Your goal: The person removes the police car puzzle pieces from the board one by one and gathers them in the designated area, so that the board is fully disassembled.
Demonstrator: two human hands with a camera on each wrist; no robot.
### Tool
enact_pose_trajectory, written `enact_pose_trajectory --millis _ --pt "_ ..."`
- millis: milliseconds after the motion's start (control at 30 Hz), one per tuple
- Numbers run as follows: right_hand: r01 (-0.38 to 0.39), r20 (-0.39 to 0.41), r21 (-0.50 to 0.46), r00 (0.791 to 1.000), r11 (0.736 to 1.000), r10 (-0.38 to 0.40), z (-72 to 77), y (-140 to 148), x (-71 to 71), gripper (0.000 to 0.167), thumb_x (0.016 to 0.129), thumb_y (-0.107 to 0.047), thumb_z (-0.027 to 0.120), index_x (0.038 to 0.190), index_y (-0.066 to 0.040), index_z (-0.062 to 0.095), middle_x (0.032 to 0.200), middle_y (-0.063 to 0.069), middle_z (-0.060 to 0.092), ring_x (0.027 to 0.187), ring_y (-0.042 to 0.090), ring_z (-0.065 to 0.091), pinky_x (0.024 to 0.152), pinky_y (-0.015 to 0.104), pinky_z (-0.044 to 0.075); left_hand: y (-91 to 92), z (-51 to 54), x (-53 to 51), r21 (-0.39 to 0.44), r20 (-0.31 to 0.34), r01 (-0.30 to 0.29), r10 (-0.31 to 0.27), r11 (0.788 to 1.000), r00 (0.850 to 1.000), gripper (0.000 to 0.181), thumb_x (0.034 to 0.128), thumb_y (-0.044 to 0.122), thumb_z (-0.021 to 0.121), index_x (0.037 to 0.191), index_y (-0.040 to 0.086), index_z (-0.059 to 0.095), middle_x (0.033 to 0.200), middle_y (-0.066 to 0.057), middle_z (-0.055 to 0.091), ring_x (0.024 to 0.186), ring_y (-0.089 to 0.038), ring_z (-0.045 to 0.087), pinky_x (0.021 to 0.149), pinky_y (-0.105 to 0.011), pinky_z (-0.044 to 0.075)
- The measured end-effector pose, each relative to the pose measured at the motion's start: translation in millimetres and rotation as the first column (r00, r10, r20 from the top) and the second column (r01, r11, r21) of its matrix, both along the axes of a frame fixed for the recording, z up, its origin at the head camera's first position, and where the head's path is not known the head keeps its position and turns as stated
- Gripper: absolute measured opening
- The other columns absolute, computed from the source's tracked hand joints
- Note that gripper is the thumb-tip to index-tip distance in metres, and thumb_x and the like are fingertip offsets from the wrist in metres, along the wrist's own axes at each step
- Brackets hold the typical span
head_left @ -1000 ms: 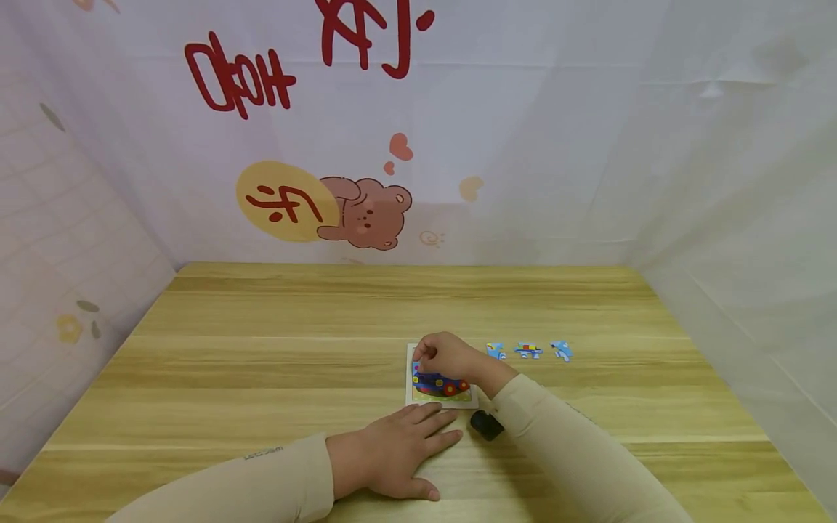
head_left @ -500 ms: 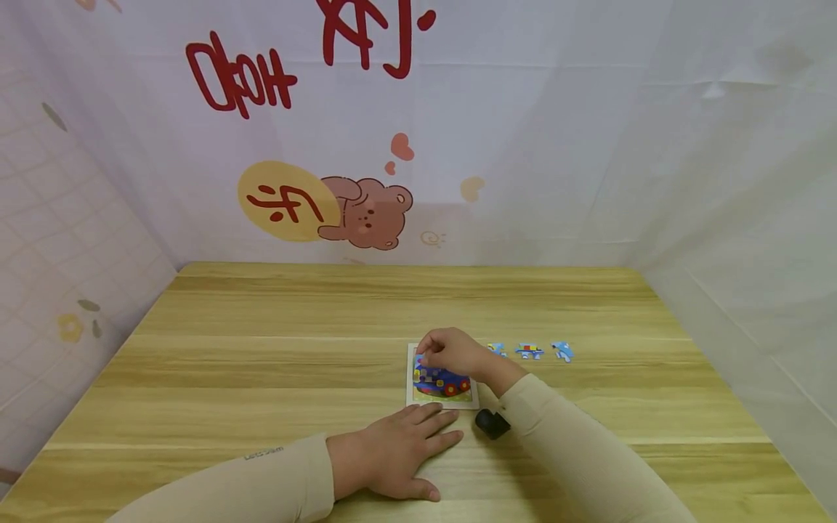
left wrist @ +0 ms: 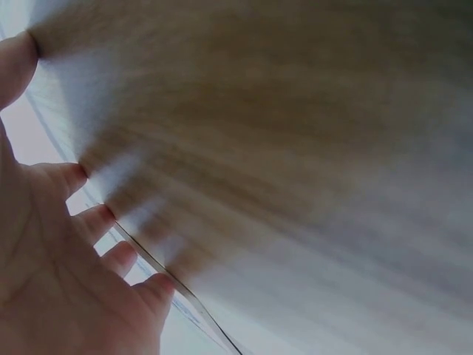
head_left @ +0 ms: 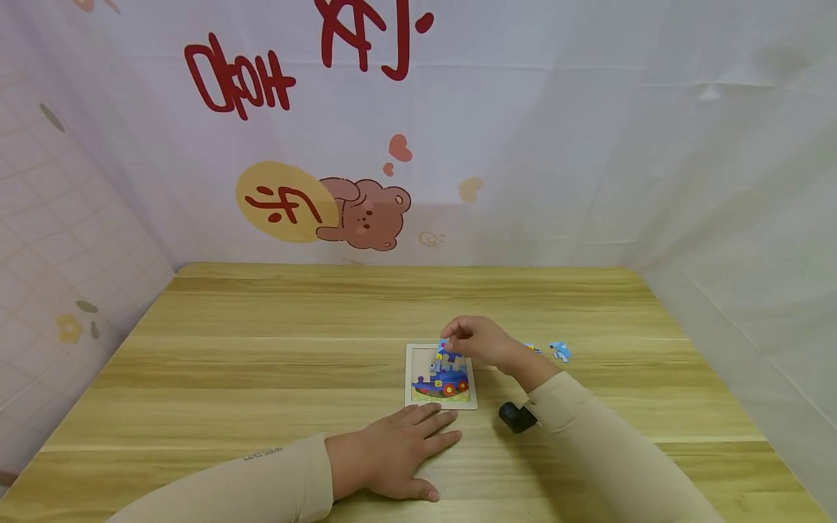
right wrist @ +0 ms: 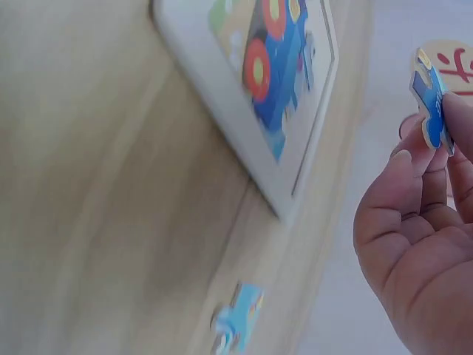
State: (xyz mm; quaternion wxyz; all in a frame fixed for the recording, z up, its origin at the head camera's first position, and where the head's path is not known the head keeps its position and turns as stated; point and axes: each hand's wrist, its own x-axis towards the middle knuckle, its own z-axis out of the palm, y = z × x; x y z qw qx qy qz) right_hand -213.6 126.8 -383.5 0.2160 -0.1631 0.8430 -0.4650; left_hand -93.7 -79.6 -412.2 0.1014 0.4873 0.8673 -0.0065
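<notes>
My right hand pinches a blue puzzle piece between thumb and fingers, raised over the puzzle tray. In the right wrist view the piece is tilted, and part of it is hidden by the fingers. Inside the tray's pale frame, a picture of a blue train with red wheels is partly assembled, with bare backing visible at its upper left. My left hand lies flat, palm down, fingers spread, on the table. Its fingertips touch or nearly touch the tray's near edge, as the left wrist view also shows.
To the right of the tray lie loose light-blue puzzle pieces, one in full view and another partly behind the right hand. A black device sits at the right wrist. A white printed curtain stands behind the wooden table.
My right hand has lifted and moved right and away from the tray's left side, carrying the blue puzzle piece with it. That spot in the tray now shows bare backing. The left hand is still.
</notes>
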Motion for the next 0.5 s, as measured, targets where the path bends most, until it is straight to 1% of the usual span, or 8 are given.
enact_pose_trajectory --millis 67,167,300,433,500 --pt "0.01 -0.004 0.006 1.0 1.0 -0.01 0.9 5 -0.9 0.013 0.094 -0.013 0.062 0.104 -0.004 0.064 0.09 0.004 0.058 0.084 0.018 0.054 0.081 0.034 0.049 -0.3 -0.2 0.0 0.002 -0.001 0.0 0.0 1.0 1.0 0.075 0.0923 0.066 0.042 0.153 0.022 0.03 0.158 -0.001 0.024 0.144 -0.024 0.025 0.111 -0.041 0.032" --pt "0.017 -0.01 0.012 1.0 1.0 -0.017 3.1 12 -1.0 0.013 0.095 -0.013 0.062 0.104 -0.004 0.064 0.09 0.004 0.059 0.084 0.018 0.054 0.081 0.037 0.049 -0.5 -0.7 0.2 0.005 -0.009 0.0 0.0 1.0 1.0 0.076 0.0922 0.066 0.042 0.152 0.022 0.031 0.158 -0.001 0.025 0.144 -0.024 0.025 0.111 -0.041 0.032" --pt "0.007 -0.023 0.014 1.0 1.0 -0.006 4.3 22 -1.0 0.016 0.095 -0.014 0.062 0.105 -0.002 0.064 0.091 0.006 0.06 0.084 0.018 0.055 0.081 0.04 0.049 -0.7 -0.8 0.8 0.006 -0.021 0.001 -0.001 1.0 1.0 0.075 0.0922 0.066 0.042 0.152 0.022 0.031 0.158 -0.002 0.025 0.144 -0.024 0.026 0.11 -0.041 0.033" --pt "0.002 -0.033 0.029 0.999 1.0 -0.001 1.9 32 -2.4 0.018 0.095 -0.015 0.062 0.106 -0.002 0.064 0.093 0.006 0.062 0.085 0.018 0.055 0.079 0.036 0.049 -0.9 0.0 1.6 0.012 -0.028 0.002 -0.002 1.0 1.0 0.075 0.092 0.066 0.042 0.152 0.022 0.032 0.157 -0.002 0.027 0.143 -0.024 0.027 0.11 -0.04 0.033" --pt "0.003 -0.031 0.038 1.0 0.999 -0.002 0.7 36 -2.9 0.018 0.095 -0.016 0.062 0.106 -0.002 0.064 0.094 0.006 0.062 0.086 0.018 0.055 0.078 0.036 0.048 -1.0 0.4 1.7 0.013 -0.03 0.002 -0.002 1.0 1.0 0.075 0.0919 0.066 0.043 0.152 0.022 0.033 0.157 -0.002 0.027 0.143 -0.024 0.027 0.11 -0.04 0.033"
